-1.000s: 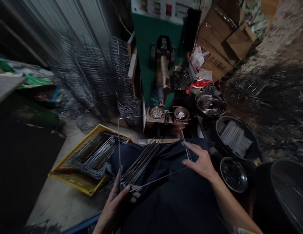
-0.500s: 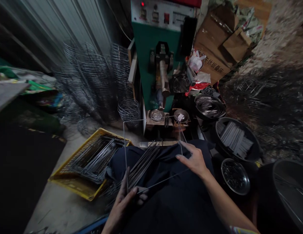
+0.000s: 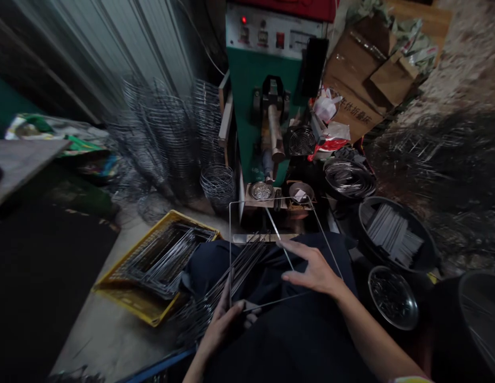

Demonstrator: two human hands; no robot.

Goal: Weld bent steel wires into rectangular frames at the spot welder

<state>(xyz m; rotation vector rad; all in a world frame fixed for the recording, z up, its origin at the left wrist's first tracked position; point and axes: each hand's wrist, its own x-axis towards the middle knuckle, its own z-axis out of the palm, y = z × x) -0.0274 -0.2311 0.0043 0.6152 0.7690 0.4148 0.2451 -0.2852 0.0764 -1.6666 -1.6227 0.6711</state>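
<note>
A thin wire bent into a large rectangular frame (image 3: 230, 234) stands tilted above my lap. My left hand (image 3: 225, 319) is closed on its lower left corner, thumb on top. My right hand (image 3: 313, 268) is inside the frame's right part, with thumb and forefinger at a thin straight metal rod (image 3: 275, 225). That rod slants up and left, its upper end near the frame's top wire. Across my dark-clothed lap lies a bundle of thin metal rods (image 3: 243, 266), left of the frame's middle.
Ahead stands a green machine (image 3: 247, 69) with a red light, two small dishes below its arm. A yellow crate (image 3: 127, 308) of wire frames sits left, before stacked wire baskets (image 3: 171, 133). At right are a black tub (image 3: 426, 250) of metal strips and a metal bowl (image 3: 393, 298).
The rod in my right hand has swung from nearly upright to a leftward slant, its upper end now near the frame's top middle. The whole view has shifted slightly.
</note>
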